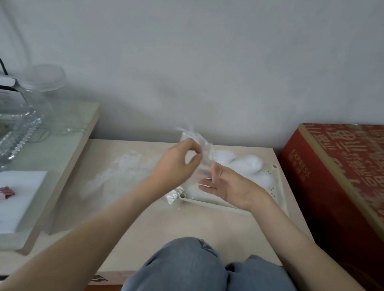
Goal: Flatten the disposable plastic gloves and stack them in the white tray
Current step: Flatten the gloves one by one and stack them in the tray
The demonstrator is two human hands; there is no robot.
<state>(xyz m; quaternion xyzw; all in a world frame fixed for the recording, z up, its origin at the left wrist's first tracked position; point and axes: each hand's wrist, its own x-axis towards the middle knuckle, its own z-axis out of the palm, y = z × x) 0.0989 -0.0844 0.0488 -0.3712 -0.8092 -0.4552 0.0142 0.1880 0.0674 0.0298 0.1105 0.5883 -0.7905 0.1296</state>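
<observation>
Glove (201,150) is hanging crumpled in the air between both hands, above the far-left corner of the tray (215,204) and not yet flat. Left hand (176,165) is pinching its upper end between thumb and fingertips. Right hand (232,186), palm up, is taking the lower end, with the thumb seemingly closing on the film against fairly straight fingers (blur is making that grip hard to read).

To do this step well, I judge the hands should be drawing apart gently until the film is pulled taut, without jerking, since plastic this thin is likely to stretch or tear. Finding the cuff and the finger end first would be helping, so that the piece is opening along its length rather than twisting. Laying it down and smoothing outward with flat fingers should be pushing trapped air out.

White stack (246,164) is already lying along the tray's far side, so the flattened piece should be going squarely on top of it, pressed down lightly so it is not springing up.

Loose pile (123,168) is waiting on the table (200,223) left of the tray, and one crumpled bit (173,195) is sitting just outside the tray's near-left corner.
</observation>
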